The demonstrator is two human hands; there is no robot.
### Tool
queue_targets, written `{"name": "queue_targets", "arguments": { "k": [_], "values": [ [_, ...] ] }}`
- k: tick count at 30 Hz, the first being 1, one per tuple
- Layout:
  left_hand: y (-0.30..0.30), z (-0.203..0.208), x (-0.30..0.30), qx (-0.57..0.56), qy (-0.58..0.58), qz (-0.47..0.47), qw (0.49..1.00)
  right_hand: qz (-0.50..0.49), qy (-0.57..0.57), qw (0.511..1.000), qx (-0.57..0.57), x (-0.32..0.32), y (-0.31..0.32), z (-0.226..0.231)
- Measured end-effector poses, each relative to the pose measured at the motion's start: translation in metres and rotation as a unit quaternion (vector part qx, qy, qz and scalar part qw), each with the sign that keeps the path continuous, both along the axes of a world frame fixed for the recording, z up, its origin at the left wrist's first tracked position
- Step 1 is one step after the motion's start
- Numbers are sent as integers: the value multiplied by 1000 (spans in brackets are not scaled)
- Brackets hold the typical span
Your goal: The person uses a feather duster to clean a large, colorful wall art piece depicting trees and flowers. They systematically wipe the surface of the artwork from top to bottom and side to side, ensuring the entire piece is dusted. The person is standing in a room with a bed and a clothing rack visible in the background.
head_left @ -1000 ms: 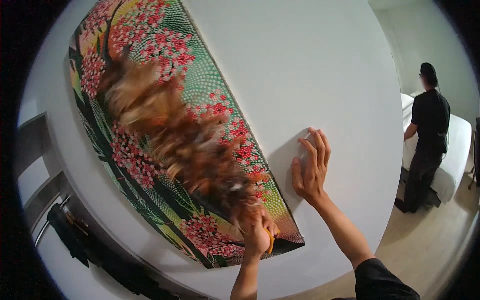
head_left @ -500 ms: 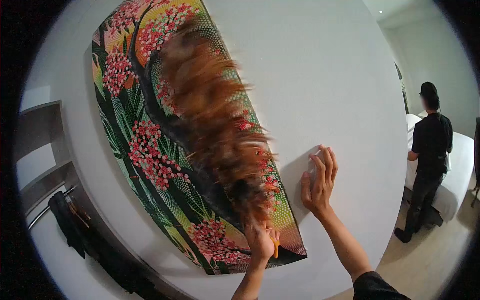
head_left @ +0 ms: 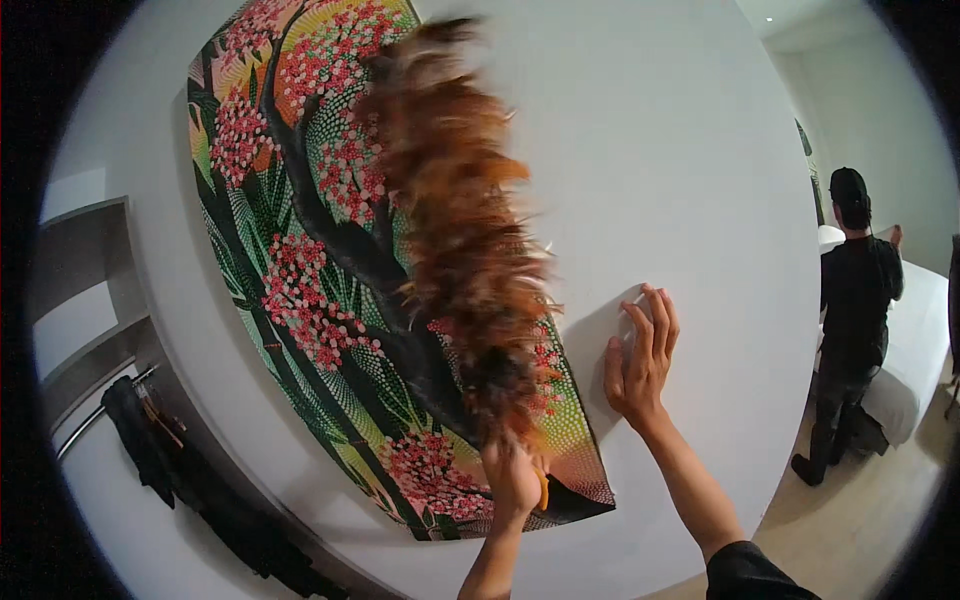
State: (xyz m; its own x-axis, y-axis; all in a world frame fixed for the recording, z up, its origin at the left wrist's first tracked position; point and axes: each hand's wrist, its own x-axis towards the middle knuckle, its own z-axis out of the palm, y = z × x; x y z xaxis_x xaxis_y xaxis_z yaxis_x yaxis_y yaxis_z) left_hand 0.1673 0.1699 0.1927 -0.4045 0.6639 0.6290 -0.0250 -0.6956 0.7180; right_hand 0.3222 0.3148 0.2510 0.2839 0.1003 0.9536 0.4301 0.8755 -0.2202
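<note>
My left hand (head_left: 511, 478) is closed round the handle of a feather duster (head_left: 455, 200), whose orange end pokes out beside the palm. Its long brown feathers, partly blurred, reach up across the right part of a painting (head_left: 330, 240) and past its right edge onto the wall. Pink blossoms, a dark branch and green leaves cover the painting, though the duster hides some of it. Fingers apart, my right hand (head_left: 645, 350) rests against the white wall (head_left: 640, 150) to the right of the painting, holding nothing.
Another person (head_left: 858, 290) in black stands at the far right by a white-covered bed (head_left: 912, 350), one hand raised. At the lower left, dark clothes (head_left: 190, 480) hang from a metal rail (head_left: 85, 430), below open shelves (head_left: 85, 260).
The feather duster's top has swung right, from over the painting to partly past its right edge. My right hand stays on the wall. The other person has turned and raised a hand.
</note>
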Motion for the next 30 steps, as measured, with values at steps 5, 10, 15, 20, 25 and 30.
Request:
{"name": "queue_targets", "arguments": {
  "k": [5, 10, 15, 20, 25, 30],
  "values": [
    [-5, 10, 6, -63, 27, -63, 996, -2, -1, 1000, -2, 1, 4, -1],
    [-1, 7, 6, -17, 30, 1, 999, 6, 3, 1000, -5, -1, 1, -1],
    [-10, 24, 9, -115, 86, -97, 985, -2, 4, 1000, 1, 1, 5, -2],
    [-4, 8, 12, -2, 17, -15, 1000, 8, 2, 1000, -1, -1, 4, -2],
    [-8, 23, 17, -72, 68, -12, 995, -1, 3, 1000, -3, 1, 2, -2],
    [-8, 12, -3, -45, -3, -26, 999, 5, 7, 1000, 2, -3, 2, -2]
  ]
}}
